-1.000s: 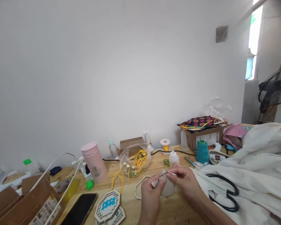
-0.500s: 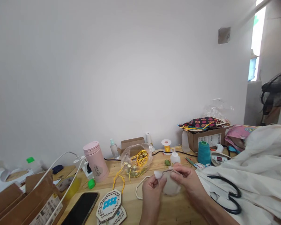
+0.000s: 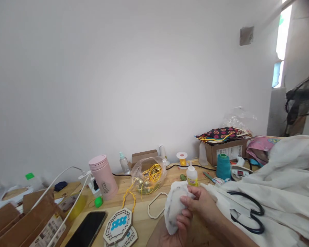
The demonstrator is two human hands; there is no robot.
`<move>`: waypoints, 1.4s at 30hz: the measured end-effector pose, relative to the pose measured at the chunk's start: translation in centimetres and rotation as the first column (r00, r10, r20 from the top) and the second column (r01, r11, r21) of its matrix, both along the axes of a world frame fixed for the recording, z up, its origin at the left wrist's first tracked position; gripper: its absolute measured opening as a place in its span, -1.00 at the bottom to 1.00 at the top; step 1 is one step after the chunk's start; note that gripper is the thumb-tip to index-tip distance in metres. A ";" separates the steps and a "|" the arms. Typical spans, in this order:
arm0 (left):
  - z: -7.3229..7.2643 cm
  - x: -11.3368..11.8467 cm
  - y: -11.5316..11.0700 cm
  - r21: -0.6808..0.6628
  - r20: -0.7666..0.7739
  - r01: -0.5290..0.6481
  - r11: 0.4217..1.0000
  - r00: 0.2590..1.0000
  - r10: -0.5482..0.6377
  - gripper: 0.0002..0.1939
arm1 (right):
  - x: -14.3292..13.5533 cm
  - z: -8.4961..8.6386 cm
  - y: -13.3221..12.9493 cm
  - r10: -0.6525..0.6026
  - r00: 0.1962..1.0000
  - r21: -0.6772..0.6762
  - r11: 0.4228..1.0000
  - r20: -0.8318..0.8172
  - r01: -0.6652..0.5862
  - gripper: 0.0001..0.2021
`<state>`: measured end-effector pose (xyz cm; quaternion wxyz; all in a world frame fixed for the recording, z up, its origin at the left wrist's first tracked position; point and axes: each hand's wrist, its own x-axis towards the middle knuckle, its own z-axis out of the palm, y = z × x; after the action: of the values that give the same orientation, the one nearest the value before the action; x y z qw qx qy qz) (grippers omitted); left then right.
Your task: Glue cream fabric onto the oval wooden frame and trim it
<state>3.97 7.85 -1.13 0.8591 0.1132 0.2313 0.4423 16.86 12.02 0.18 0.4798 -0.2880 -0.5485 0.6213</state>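
Note:
Low in the middle of the view, both my hands hold a small piece of white fabric (image 3: 174, 206) over the wooden table (image 3: 144, 221). My left hand (image 3: 180, 230) grips it from below with the fingers curled up around it. My right hand (image 3: 199, 202) pinches its upper right edge. Just left of the fabric a thin white frame (image 3: 157, 206) lies flat on the table. A glue bottle (image 3: 192, 175) stands right behind my hands.
A pink tumbler (image 3: 103, 177), a bag of gold beads and yellow cord (image 3: 148, 175), a black phone (image 3: 88, 228) and octagonal cut-out panels (image 3: 117, 226) lie to the left. Black scissors (image 3: 249, 212) rest on white cloth (image 3: 285, 185) at right, near a teal thread cone (image 3: 222, 166) and cardboard boxes (image 3: 225, 149).
My hands have turned the fabric piece up so that its white face shows. The left hand dropped beneath it and the right hand stayed on its upper edge.

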 end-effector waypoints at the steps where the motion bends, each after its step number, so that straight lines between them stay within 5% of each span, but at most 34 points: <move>1: 0.2 0.2 0.3 0.006 -0.033 0.029 1.000 0.999 -0.029 -0.87 | 0.1 0.1 0.0 -0.037 0.999 -0.023 0.999 -0.030 0.037 -0.71; 3: 0.9 0.5 0.8 0.048 -0.093 -0.018 0.999 0.995 0.023 -0.79 | 0.4 0.5 0.1 -0.115 0.991 -0.062 0.992 -0.070 0.111 -0.70; 7: 1.9 0.8 1.6 0.296 -0.177 -0.297 0.908 0.917 0.358 -0.65 | 0.8 1.2 0.0 -0.177 0.980 -0.080 0.982 -0.090 0.170 -0.67; 12: 1.5 1.0 1.5 0.596 -0.353 -0.200 0.778 0.804 0.478 -0.72 | 1.0 1.2 0.1 -0.304 0.951 -0.091 0.950 -0.054 0.299 -0.67; 27: 0.2 0.4 2.0 0.589 -0.517 -0.313 0.745 0.563 0.645 -0.67 | 0.7 0.7 -0.2 -0.202 0.975 0.070 0.978 0.094 0.196 -0.67; 42: 0.8 0.4 1.9 0.587 -0.526 -0.263 0.766 0.595 0.608 -0.70 | 0.0 -0.4 0.0 -0.135 0.982 0.065 0.990 0.132 0.128 -0.69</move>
<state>4.41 9.72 -0.29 0.5171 0.4025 0.4460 0.6097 16.86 11.97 -0.24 0.4892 -0.3516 -0.5769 0.5516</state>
